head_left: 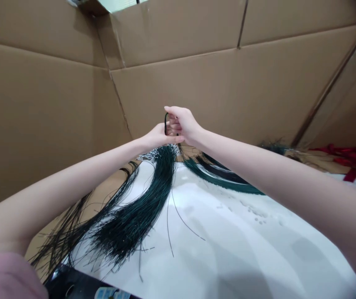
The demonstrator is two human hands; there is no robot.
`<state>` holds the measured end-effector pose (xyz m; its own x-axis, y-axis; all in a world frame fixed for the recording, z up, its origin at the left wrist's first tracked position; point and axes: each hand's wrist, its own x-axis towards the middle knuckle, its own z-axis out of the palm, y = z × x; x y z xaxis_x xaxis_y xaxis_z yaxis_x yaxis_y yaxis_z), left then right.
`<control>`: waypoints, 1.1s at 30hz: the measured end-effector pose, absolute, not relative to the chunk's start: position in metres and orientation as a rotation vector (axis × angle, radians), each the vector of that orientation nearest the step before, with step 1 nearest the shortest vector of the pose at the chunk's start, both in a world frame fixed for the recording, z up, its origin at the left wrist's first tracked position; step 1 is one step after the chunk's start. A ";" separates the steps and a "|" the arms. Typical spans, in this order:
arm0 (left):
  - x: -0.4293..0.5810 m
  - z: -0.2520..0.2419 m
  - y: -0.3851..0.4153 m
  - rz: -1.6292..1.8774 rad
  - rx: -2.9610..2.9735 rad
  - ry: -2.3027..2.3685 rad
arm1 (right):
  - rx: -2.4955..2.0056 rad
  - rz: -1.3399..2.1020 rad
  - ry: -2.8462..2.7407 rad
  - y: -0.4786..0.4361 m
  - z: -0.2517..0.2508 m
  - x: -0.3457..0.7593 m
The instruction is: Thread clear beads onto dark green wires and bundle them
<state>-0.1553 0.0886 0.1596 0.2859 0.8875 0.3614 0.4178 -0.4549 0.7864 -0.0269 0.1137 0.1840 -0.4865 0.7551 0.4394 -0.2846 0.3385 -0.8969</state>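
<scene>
Above the far edge of the counter [243,241], our right hand [182,122] and left hand [157,137] touch, both pinched on one dark green wire [166,119] looped up between them, over the wire bundle [147,199] fanned toward us, cardboard wall [212,95] behind.

- A wire bundle [143,199] lies on the table [243,241], lower left of frame.
- A second bundle [218,176] lies right of centre.
- A single wire [166,121] sits between the left hand [157,136] and right hand [182,122], above the bundles, mid-frame.
- The cardboard wall [196,79] stands behind.
- Ribbons [352,160] lie at the far right edge.
</scene>
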 end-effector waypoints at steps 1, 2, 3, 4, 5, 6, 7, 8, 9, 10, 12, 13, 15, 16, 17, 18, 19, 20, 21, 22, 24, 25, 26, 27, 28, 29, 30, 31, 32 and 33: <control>-0.159 0.161 0.089 1.093 1.983 1.151 | -0.415 1.392 -1.561 0.114 0.187 -0.034; -0.165 0.163 0.090 1.072 1.967 1.143 | -0.397 1.446 -1.500 0.116 0.189 -0.041; -0.171 0.165 0.090 1.040 1.955 1.148 | -0.379 1.488 -1.456 0.119 0.192 -0.046; -0.178 0.166 0.090 1.013 1.945 1.171 | -0.362 1.515 -1.435 0.122 0.193 -0.052; -0.185 0.167 0.090 0.999 1.935 1.196 | -0.349 1.532 -1.422 0.127 0.195 -0.056; -0.192 0.168 0.090 1.003 1.925 1.216 | -0.339 1.545 -1.414 0.132 0.195 -0.061; -0.199 0.167 0.089 1.021 1.915 1.228 | -0.332 1.547 -1.408 0.137 0.195 -0.066; -0.206 0.167 0.089 1.047 1.907 1.235 | -0.331 1.542 -1.405 0.142 0.194 -0.070; -0.213 0.165 0.089 1.068 1.903 1.240 | -0.335 1.533 -1.404 0.147 0.192 -0.074; -0.220 0.164 0.088 1.079 1.896 1.250 | -0.343 1.522 -1.406 0.152 0.188 -0.079; -0.232 0.160 0.087 1.076 1.877 1.290 | -0.376 1.504 -1.416 0.164 0.179 -0.088; -0.238 0.158 0.087 1.066 1.866 1.319 | -0.401 1.499 -1.423 0.169 0.173 -0.092; -0.247 0.153 0.089 1.046 1.849 1.391 | -0.462 1.493 -1.445 0.182 0.161 -0.101; -0.252 0.150 0.091 1.035 1.844 1.431 | -0.494 1.488 -1.459 0.188 0.155 -0.105; -0.256 0.148 0.094 1.021 1.842 1.474 | -0.524 1.482 -1.474 0.194 0.149 -0.109; -0.261 0.145 0.097 1.001 1.843 1.523 | -0.553 1.474 -1.492 0.199 0.144 -0.113; -0.266 0.143 0.102 0.977 1.844 1.579 | -0.584 1.463 -1.510 0.204 0.140 -0.116; -0.273 0.141 0.107 0.953 1.848 1.644 | -0.615 1.448 -1.531 0.208 0.136 -0.118; -0.282 0.139 0.113 0.929 1.853 1.720 | -0.648 1.430 -1.552 0.212 0.133 -0.118; -0.292 0.137 0.119 0.910 1.862 1.806 | -0.682 1.411 -1.572 0.215 0.131 -0.118; -0.315 0.133 0.132 0.872 1.886 2.008 | -0.750 1.373 -1.609 0.218 0.128 -0.112; -0.327 0.130 0.139 0.835 1.897 2.117 | -0.783 1.357 -1.624 0.219 0.128 -0.108; -0.338 0.127 0.147 0.787 1.897 2.238 | -0.812 1.344 -1.639 0.219 0.127 -0.102; -0.349 0.123 0.154 0.725 1.890 2.347 | -0.839 1.333 -1.654 0.219 0.126 -0.096; -0.359 0.118 0.161 0.653 1.876 2.441 | -0.863 1.324 -1.669 0.218 0.124 -0.089; -0.366 0.112 0.169 0.571 1.859 2.518 | -0.884 1.315 -1.684 0.217 0.123 -0.082; -0.372 0.106 0.176 0.491 1.844 2.579 | -0.905 1.307 -1.697 0.215 0.121 -0.075; -0.376 0.099 0.183 0.406 1.831 2.622 | -0.925 1.299 -1.709 0.213 0.118 -0.068; -0.379 0.092 0.191 0.324 1.821 2.652 | -0.945 1.291 -1.717 0.212 0.116 -0.062; -0.381 0.085 0.197 0.248 1.817 2.671 | -0.965 1.286 -1.725 0.210 0.113 -0.055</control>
<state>-0.3810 0.1973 0.0849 -0.3675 0.9150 0.1665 0.9300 0.3606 0.0709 -0.0553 0.2103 0.1134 -0.4223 0.8963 0.1351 0.1265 0.2058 -0.9704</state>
